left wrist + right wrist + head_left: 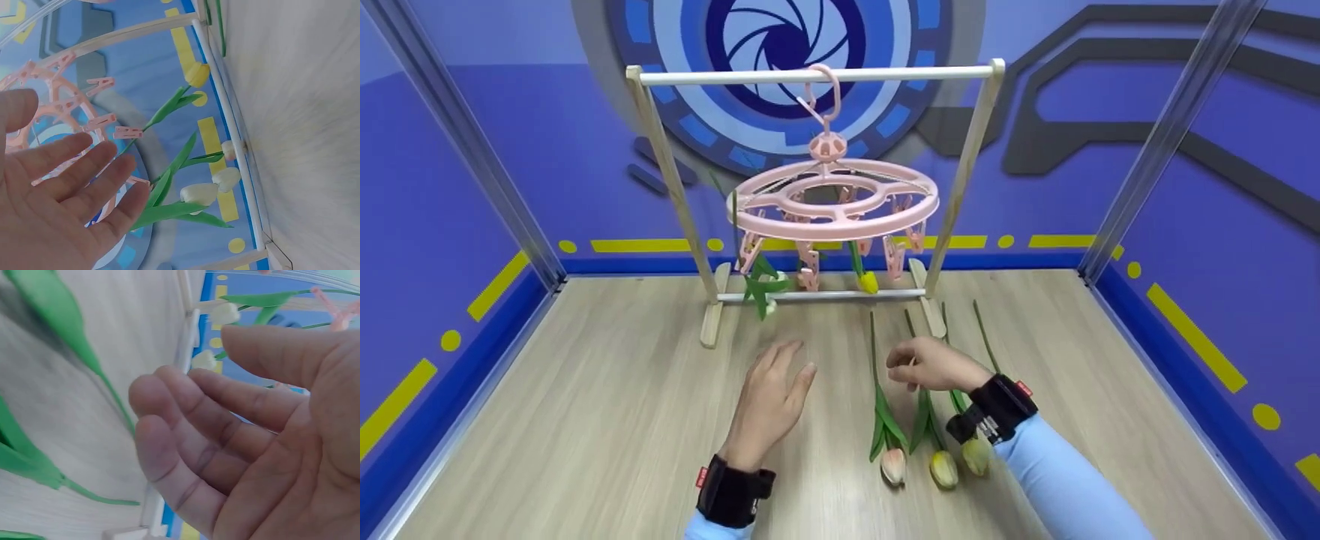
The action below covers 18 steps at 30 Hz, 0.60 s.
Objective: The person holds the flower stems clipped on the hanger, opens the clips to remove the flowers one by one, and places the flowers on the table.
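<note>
My left hand (769, 401) hovers over the table before the rack, fingers spread and nothing in it. The right hand (937, 365) hangs above the tulip stems, its fingers loosely bent; in the right wrist view the palm (281, 455) holds nothing. Beneath and beside it lie a pink tulip (892, 466), a yellow tulip (943, 470) and a pale greenish tulip (976, 456), heads toward me. Another stem (985, 334) runs under the right wrist, its head hidden. A pink round clip hanger (840, 225) carries a yellow tulip (868, 282) and white tulips (199, 194), heads down.
The hanger's hook (832, 97) sits on the top bar of a wooden rack (675, 180) at the table's back. Several pink clothes pegs (895, 259) dangle from the ring. Blue printed panels (1207, 225) enclose the wooden table (585, 420) on the sides and back.
</note>
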Tool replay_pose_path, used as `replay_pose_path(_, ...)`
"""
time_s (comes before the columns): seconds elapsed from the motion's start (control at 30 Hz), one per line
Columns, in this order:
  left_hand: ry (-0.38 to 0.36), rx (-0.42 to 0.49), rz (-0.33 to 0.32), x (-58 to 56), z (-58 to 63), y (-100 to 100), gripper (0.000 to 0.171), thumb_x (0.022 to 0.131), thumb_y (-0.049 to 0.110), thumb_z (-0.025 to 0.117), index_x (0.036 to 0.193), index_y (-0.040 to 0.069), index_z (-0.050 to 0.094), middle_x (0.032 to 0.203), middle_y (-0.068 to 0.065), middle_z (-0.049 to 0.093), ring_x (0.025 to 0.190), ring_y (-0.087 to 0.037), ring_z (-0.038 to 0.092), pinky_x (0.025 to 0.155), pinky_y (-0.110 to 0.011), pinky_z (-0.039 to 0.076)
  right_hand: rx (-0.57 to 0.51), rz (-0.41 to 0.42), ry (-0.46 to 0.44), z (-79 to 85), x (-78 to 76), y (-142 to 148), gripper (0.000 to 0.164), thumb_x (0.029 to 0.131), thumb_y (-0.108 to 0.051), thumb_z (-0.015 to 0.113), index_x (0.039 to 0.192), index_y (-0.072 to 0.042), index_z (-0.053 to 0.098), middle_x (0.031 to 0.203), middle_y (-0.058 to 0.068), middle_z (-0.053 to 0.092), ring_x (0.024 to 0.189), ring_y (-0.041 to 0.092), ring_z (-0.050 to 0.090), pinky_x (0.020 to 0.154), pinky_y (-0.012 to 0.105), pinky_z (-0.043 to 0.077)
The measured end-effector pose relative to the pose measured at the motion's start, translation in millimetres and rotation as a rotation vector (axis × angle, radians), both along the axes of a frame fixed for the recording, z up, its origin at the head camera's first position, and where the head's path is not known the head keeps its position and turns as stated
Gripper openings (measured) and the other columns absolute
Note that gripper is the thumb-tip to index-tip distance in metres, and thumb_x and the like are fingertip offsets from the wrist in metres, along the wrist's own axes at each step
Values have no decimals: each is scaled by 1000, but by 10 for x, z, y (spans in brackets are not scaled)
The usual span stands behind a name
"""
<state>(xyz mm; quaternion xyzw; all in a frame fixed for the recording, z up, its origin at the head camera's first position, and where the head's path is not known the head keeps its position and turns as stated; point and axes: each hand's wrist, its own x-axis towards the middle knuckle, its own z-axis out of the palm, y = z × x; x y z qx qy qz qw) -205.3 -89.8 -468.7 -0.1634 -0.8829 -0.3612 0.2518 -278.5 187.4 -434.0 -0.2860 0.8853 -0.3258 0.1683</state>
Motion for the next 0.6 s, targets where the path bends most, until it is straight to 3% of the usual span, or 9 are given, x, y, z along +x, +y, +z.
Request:
replay_pose_path(0.17,-15,72,9,15,70,-43,39,104,19,62,132,-7,62,130,-24,63,123,-41,61,102,-55,51,-69,1,33,119,51,20,23,102,-12,63,118,2,72,100,12,73,77,24,70,62,28,54)
replay_pose_path(0.4,0,92,33,-20,266,-159,38,105,19,61,132,-7,62,131,-24,63,122,-39,62,101,-53,51,-118,31,115,251,103,5,22,104,-13,62,118,0,72,97,12,73,74,15,68,63,28,54)
replay_pose_path(0.6,7,113,47,-114,441,-276,37,104,16,62,132,-8,62,130,-24,62,119,-38,63,99,-53,52,-170,25,166,340,136,-28,23,105,-15,61,120,-1,71,97,13,73,78,21,69,69,29,56)
